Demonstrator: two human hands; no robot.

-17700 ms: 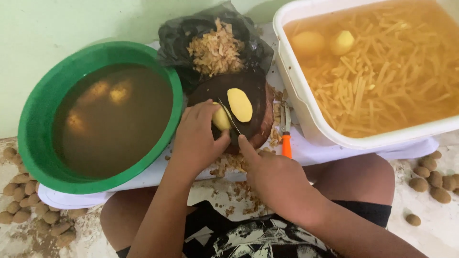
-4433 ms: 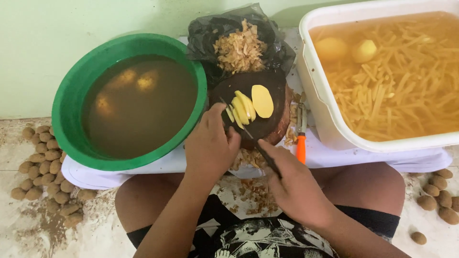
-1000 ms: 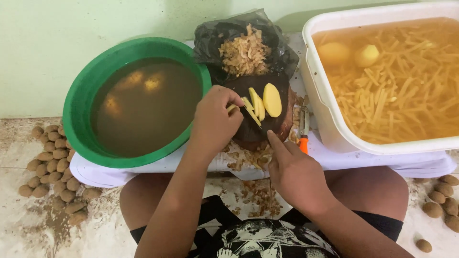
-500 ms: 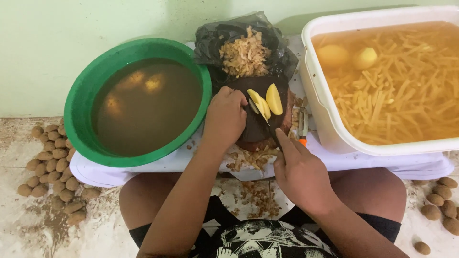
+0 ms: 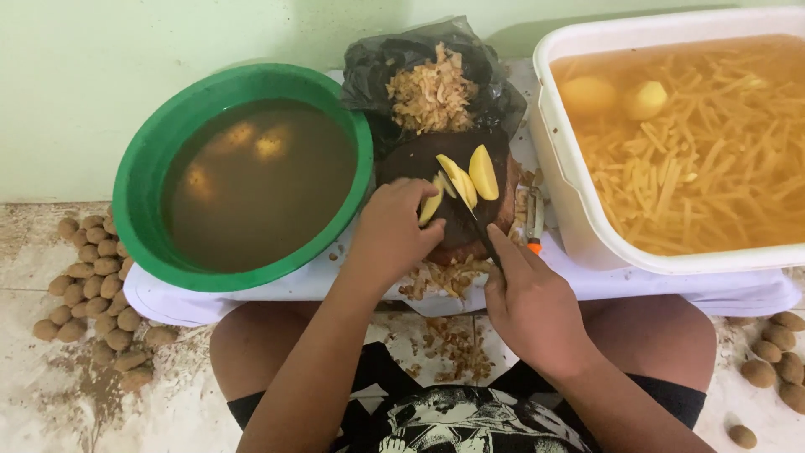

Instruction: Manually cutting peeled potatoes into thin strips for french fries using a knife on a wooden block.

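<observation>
Peeled potato slices point(image 5: 466, 174) lie on the dark round cutting board point(image 5: 419, 155) at the middle of the white-covered table point(image 5: 251, 289), where the left hand point(image 5: 392, 231) has its grip closed on the nearest slices while the right hand point(image 5: 530, 306) is clamped on a knife point(image 5: 480, 231) whose blade runs up to them. A black bag of peelings point(image 5: 432, 88) sits at the board's far edge, an orange-handled peeler point(image 5: 535, 222) just right of it. A green basin point(image 5: 243, 172) of murky water fills the table's left end, a white tub point(image 5: 696, 143) of potato strips the right, and unpeeled potatoes point(image 5: 88, 285) lie on the floor.
</observation>
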